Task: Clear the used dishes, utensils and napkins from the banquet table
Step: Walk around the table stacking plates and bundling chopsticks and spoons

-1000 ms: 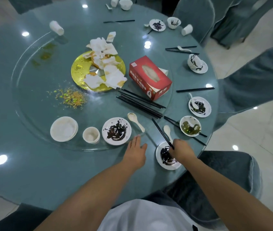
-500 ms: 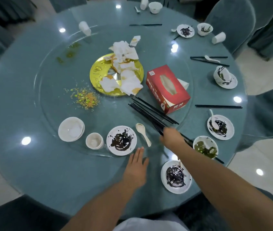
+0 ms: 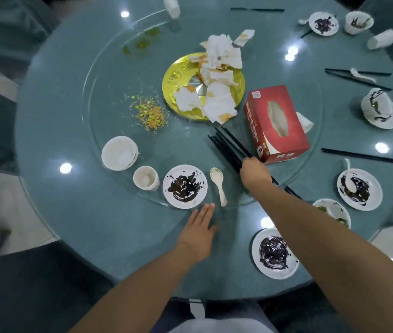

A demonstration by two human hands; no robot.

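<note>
Head view, right hand (image 3: pixel 254 174) gripping black chopsticks (image 3: pixel 227 146) beside red tissue box (image 3: pixel 274 123), left hand (image 3: pixel 199 228) flat, fingers straight.

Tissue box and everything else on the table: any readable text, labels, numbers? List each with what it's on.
Nothing can be read.
red tissue box: white characters run along its side, too blurred to read.
Same box: a small white square label at the far top corner, perhaps a code, too small to read.
Dishes, chopsticks, napkins: no text visible.
</note>
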